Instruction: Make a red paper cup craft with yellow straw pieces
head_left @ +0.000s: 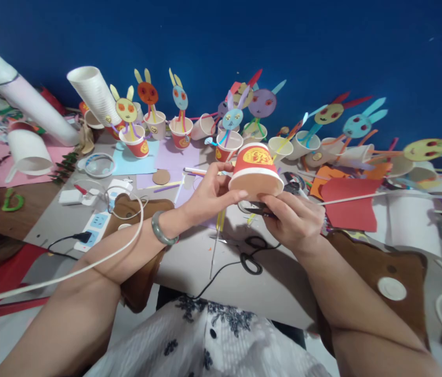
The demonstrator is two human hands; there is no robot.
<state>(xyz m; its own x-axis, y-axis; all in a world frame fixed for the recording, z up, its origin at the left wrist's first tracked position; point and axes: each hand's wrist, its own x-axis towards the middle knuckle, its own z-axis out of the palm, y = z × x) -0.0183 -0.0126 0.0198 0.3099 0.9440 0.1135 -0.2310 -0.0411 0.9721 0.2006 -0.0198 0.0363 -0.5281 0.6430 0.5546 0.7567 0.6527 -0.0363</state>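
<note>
My left hand (213,189) is clamping the cup (258,165) at its side, thumb along the rim; my right hand (297,217) is gripping the rim opposite. A dark thing (260,210) is showing by its fingertips, too covered to identify. I'm holding the cup mouth-down above the table (279,288). Scissors (242,258) are lying below; rabbits (180,98) are standing beyond.

A smooth, rounded grey-green bangle (157,231) circled the left wrist (170,224); the crinkled white fabric garment (191,348) bore dark blue-grey floral patterns (237,320) and a small, round dark button (213,333)
</note>
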